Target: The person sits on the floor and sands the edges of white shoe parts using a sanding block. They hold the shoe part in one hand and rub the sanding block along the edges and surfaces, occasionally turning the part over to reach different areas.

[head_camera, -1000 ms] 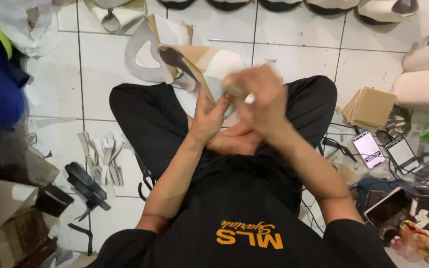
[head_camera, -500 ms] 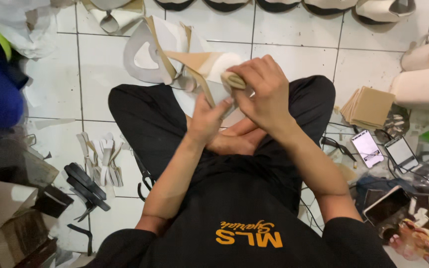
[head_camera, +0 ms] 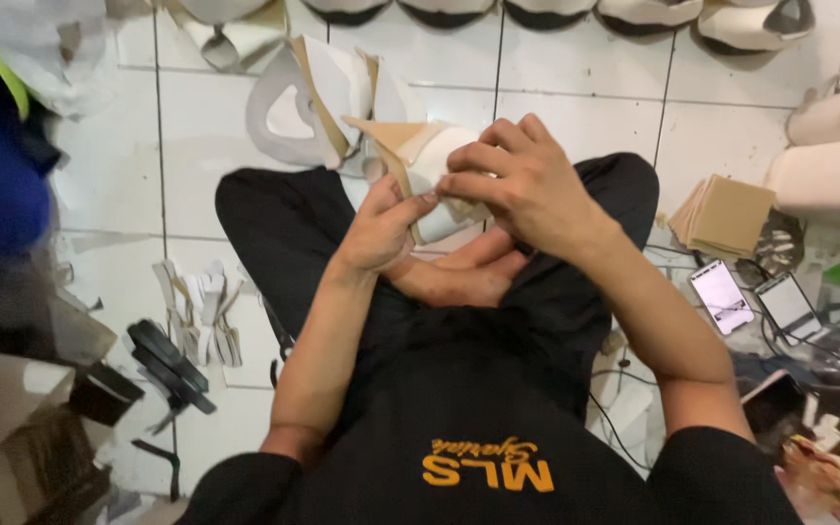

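While both hands' fingers grip it, the shoe upper (head_camera: 435,160) hovers above crossed legs (head_camera: 274,224).

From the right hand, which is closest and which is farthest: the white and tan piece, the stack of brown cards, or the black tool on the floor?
Measured from the right hand in the head view:
1. White and tan piece: held in its fingers, touching.
2. Stack of brown cards: on the floor to the hand's right.
3. Black tool: on the floor far to the left, beyond the left hand.
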